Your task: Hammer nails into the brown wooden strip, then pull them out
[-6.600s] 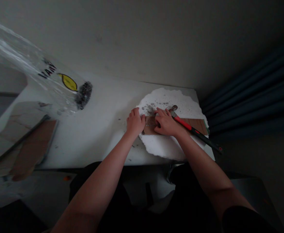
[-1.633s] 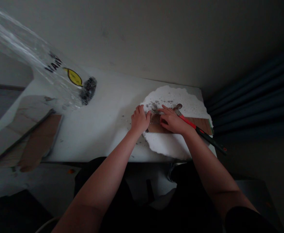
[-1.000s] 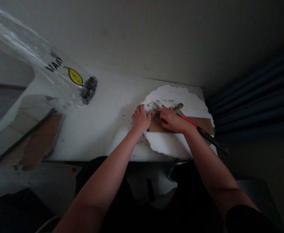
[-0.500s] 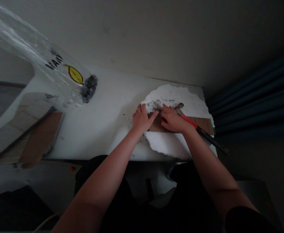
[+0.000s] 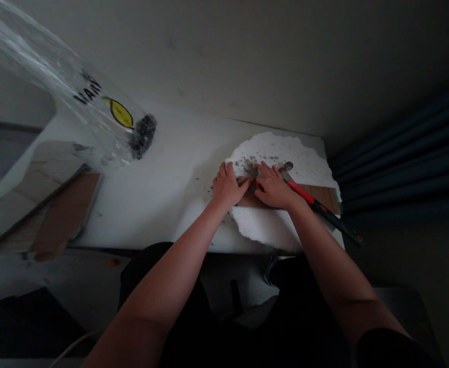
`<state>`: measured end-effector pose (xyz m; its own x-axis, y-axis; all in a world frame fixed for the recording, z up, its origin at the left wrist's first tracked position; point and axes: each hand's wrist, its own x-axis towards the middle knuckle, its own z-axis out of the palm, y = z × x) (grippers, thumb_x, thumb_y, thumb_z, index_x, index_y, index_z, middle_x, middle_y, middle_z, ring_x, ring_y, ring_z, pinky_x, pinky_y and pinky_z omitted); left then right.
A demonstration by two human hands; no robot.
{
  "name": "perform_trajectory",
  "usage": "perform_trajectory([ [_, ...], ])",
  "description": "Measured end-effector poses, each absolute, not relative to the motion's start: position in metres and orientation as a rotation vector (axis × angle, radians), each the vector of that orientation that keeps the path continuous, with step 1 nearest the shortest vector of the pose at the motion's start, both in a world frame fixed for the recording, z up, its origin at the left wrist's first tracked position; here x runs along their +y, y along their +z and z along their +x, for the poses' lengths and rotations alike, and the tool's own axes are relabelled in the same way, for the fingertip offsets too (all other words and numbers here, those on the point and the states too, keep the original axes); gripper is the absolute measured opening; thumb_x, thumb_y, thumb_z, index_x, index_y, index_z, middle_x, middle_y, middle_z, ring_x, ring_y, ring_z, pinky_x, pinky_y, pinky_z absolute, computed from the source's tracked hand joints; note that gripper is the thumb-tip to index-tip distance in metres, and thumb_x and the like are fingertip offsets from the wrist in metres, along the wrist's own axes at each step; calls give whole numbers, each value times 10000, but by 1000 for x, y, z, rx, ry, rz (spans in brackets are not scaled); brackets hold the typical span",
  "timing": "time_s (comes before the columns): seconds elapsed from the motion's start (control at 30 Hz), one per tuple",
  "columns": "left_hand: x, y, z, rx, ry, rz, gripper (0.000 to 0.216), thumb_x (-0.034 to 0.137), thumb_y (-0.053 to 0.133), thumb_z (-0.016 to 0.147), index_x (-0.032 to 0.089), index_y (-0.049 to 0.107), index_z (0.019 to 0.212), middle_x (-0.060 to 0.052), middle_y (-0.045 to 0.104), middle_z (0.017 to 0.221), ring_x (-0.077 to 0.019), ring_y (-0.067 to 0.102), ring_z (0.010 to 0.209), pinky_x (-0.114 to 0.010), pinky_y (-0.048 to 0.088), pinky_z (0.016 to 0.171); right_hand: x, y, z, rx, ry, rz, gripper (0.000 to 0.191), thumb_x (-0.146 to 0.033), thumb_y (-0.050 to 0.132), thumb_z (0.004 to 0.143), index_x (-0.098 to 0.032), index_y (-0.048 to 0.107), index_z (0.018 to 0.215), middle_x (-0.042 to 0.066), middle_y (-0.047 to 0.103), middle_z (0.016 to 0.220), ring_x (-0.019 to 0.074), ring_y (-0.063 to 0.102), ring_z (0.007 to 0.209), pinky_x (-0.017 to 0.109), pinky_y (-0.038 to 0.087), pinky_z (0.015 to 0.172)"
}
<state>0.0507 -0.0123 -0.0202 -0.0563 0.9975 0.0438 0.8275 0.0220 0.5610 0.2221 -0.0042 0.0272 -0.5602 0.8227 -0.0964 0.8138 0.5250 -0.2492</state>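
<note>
My left hand grips the left end of a brown board, its fingers over the end and its thumb lying on top. My right hand rests over the board, fingers stretched toward the dark grey crumbs along the board's far edge. Its thumb is bent inward, and nothing shows plainly in that hand. A hammer with a red and black handle lies slantwise across the board just beyond my right wrist. Under all this is a ragged-edged white slab, speckled with debris.
A clear plastic bag with a yellow print stands at the left on the white table. Broken pieces, brown and marbled, lie at the table's left end. Behind is a wall; a dark blue curtain hangs at the right.
My right hand's fingers have shifted slightly, uncovering more of the dark crumbs. My left hand stays at the board's end. The hammer lies still, and the whole view has shifted a little.
</note>
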Motion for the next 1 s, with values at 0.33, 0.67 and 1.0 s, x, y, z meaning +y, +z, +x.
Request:
perform_trajectory([
  [0.33, -12, -21, 50, 1942, 644, 1862, 769, 569, 579, 882, 135, 320, 1461, -252, 367, 1544, -372, 438, 1399, -516, 412, 1116, -5, 29, 222, -2687, 448, -1483, 138, -216, 532, 849, -146, 650, 830, 198, 406, 1556, 364, 213, 1519, 598, 128, 1233],
  [0.67, -13, -19, 50, 1946, 633, 1859, 760, 562, 587, 878, 149, 323, 1459, -247, 372, 1548, -370, 442, 1396, -513, 412, 1113, -5, 30, 224, -2670, 466, -1444, 47, -209, 593, 784, -178, 605, 750, 167, 428, 1541, 383, 224, 1511, 637, 131, 1221],
  [1.0, -12, -19, 51, 1946, 618, 1858, 779, 574, 588, 877, 137, 316, 1461, -258, 360, 1553, -376, 433, 1406, -513, 403, 1121, -11, 33, 222, -2743, 350, -1395, 122, -121, 603, 734, -153, 650, 841, 196, 441, 1520, 404, 220, 1507, 678, 100, 1209],
])
